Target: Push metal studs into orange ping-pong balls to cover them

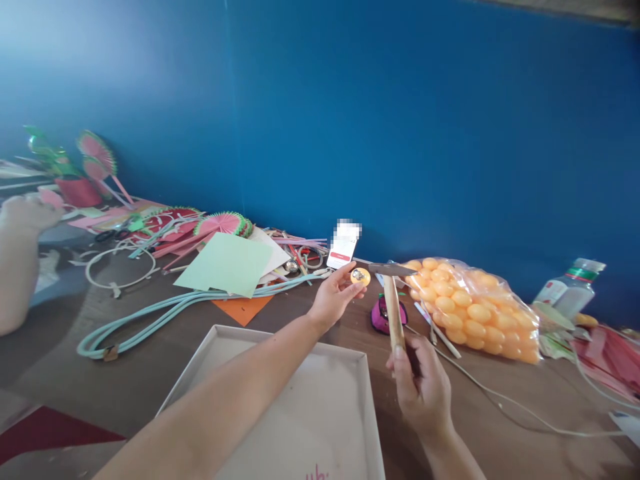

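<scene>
My right hand (pixel 425 390) is wrapped around the wooden handle of a hammer (pixel 395 313), held upright with its dark metal head at the top. To the left of the hammer head, my left hand (pixel 334 299) pinches a small orange round piece (pixel 361 277) with a shiny metallic centre between thumb and fingers. A small purple pouch-like thing (pixel 381 315) lies on the table behind the hammer handle. Beneath my left forearm is a shallow white box tray (pixel 364 400). A phone with a lit screen (pixel 344 243) leans at the wall beyond my left hand.
On the right lies a clear bag of orange balls (pixel 470 310), with a jar (pixel 570 290) farther right. Pale green paper (pixel 225 263), looped light-blue tubing (pixel 150 320) and paper fans (pixel 225 225) cover the left side. Another person's arm (pixel 17 267) reaches in at far left.
</scene>
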Motion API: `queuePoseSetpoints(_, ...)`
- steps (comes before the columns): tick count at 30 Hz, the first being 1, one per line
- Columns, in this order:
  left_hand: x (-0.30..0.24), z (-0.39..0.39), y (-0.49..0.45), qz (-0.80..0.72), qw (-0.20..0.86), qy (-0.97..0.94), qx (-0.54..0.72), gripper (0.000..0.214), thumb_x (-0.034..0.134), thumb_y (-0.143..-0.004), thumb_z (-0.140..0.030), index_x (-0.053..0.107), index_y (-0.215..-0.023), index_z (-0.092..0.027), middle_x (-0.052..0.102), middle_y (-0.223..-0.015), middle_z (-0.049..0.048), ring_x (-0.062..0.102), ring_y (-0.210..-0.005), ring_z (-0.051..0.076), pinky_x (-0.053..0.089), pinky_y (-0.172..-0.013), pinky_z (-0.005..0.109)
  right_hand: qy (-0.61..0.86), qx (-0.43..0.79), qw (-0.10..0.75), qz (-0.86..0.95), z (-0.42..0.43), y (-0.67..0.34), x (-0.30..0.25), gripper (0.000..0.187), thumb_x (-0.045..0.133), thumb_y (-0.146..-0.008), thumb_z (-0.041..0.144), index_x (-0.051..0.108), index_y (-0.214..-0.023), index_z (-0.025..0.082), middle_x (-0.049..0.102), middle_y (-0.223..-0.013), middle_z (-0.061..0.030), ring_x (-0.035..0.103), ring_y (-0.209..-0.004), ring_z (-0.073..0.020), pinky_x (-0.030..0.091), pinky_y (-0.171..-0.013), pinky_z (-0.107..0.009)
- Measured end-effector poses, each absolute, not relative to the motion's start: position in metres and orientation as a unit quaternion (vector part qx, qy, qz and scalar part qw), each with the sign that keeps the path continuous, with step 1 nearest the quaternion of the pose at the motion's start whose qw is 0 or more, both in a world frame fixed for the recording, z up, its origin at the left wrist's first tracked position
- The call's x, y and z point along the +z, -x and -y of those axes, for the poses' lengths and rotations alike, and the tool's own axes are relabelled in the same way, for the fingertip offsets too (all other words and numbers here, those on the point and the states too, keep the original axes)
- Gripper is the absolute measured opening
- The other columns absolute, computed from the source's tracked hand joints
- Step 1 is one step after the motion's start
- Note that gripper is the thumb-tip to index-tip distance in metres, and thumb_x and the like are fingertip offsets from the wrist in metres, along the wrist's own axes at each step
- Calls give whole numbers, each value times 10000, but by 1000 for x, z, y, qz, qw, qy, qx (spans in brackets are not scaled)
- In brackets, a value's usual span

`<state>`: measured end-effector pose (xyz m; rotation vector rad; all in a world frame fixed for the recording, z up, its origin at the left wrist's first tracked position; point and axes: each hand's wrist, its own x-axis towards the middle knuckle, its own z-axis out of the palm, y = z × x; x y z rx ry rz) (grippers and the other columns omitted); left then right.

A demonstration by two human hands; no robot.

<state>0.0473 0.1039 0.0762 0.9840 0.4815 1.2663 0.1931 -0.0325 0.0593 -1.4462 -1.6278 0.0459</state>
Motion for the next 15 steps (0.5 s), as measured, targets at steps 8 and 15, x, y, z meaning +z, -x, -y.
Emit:
queuePoseSetpoints(8, 79, -103, -46, -208, 669, -427, 571, 536, 758, -669, -306, 568, -1146, -152, 649, -973, 76, 649, -835, 169, 530, -804, 353, 582, -17, 448, 678, 32, -192, 60, 170, 475, -885, 284, 521, -1026, 200, 601, -847, -76, 605, -787, -221, 491, -686, -334)
queuePoseSetpoints(15, 76, -107, -47, -204, 660, -425, 585, 505, 756, -664, -290, 576, -1114, -148, 648, -950, 62, 637, -822, 150, 529, -792, 334, 564, -47, 430, 703, 28, -195, 57, 160, 478, -879, 259, 508, -1026, 201, 574, -873, -70, 575, -785, -213, 482, -704, -342)
